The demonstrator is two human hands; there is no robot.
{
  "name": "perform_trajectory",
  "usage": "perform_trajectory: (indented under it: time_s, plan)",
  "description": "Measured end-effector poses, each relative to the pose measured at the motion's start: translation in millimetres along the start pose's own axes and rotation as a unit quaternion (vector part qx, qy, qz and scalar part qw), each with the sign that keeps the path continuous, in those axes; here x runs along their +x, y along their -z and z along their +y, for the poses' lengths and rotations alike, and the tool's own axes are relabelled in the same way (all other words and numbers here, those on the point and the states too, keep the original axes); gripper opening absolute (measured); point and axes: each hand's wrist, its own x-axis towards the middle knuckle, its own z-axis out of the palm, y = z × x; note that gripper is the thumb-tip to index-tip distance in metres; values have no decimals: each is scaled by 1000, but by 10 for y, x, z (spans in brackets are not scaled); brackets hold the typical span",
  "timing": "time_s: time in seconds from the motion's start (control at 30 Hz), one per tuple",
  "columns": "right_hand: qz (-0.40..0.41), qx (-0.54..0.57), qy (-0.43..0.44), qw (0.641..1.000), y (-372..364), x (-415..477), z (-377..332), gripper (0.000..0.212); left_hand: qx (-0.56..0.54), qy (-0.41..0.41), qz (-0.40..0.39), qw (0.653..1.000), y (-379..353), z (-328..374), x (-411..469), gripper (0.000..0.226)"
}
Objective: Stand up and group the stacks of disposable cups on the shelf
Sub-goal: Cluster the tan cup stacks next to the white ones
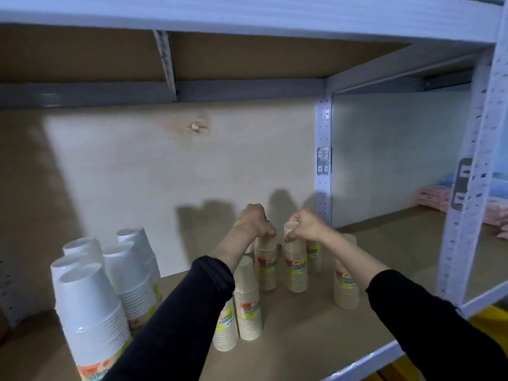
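Several stacks of small beige cups stand upright on the shelf board [308,334]. My left hand [257,220] grips the top of one beige stack [267,266] near the back. Beside it, my right hand [303,226] grips the top of another beige stack [295,270]. Two more beige stacks [247,301] stand nearer, under my left forearm, with one [345,287] under my right forearm and one [313,255] behind my right wrist. Several taller stacks of white cups [90,320] stand grouped at the left.
A plywood back panel [165,166] closes the shelf behind the cups. A perforated metal upright [323,160] stands just right of my hands, another upright [464,202] at the front right. Pink packets [439,198] lie in the neighbouring bay. The upper shelf [247,20] hangs overhead.
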Motion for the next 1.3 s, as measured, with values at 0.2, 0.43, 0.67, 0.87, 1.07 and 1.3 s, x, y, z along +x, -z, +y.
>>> perform_trajectory:
  time_s: [0.2,0.43,0.67,0.87,1.07,1.3]
  plan:
    - [-15,-23,-28,999,145,-337,38,39,-13,-32,-4,999,-29,207,-347,41]
    - [-28,-54,1,998,202,-579,-19,31,-15,-31,-5,999,-20,197,-700,48]
    - [-92,-30,30,995,47,-759,-178,51,13,28,-34,999,117,-13,-1016,52]
    - [-140,4,58,988,-221,-789,-399,51,53,78,-49,994,206,-352,-1147,56]
    - [-146,5,86,986,-431,-766,-569,46,46,111,-44,992,164,-600,-1208,70]
    - [-149,8,86,985,-544,-771,-531,46,37,111,-57,992,149,-658,-1233,69]
